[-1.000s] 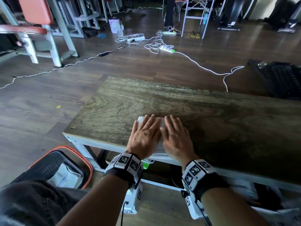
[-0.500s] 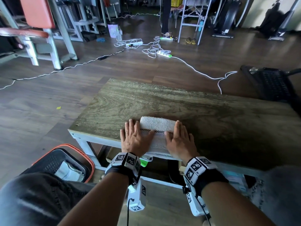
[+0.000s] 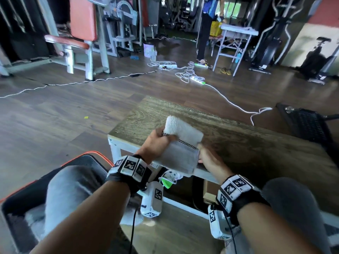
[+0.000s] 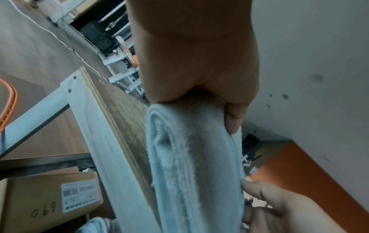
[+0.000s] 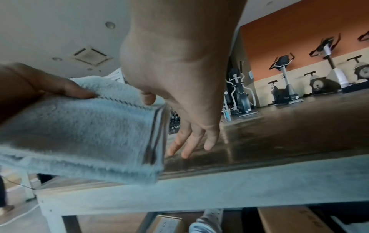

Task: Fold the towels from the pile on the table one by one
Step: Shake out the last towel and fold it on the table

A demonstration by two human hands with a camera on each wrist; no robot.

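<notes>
Fingers [image 4: 235, 119] of your left hand [image 3: 156, 145] are curling round the left end of the folded towel [image 3: 180, 151], with the thumb lying on its top face near the checked band and the rest wrapping underneath, so you are gripping it firmly. In the left wrist view the folded layers are running straight out from that grasp, edge-on, beside the tabletop's near edge. You are holding the towel lifted and tilted above the near left corner of the tabletop [image 3: 247, 143], its far end higher and its near end hanging out past the near edge. Moving rightward, your right hand [image 3: 209, 160] is sitting just beside the towel's right end. Its fingers [image 5: 191, 141] are stretching out straight and loose toward the wood, with the tips touching or nearly touching the surface, while the thumb is resting against the top of the towel's hemmed right edge. That hand is relaxed and grasping nothing. Below the tabletop, cardboard boxes [image 4: 49, 197] are sitting on the floor, and an orange-rimmed basket [image 3: 88, 158] is standing by your left knee.
</notes>
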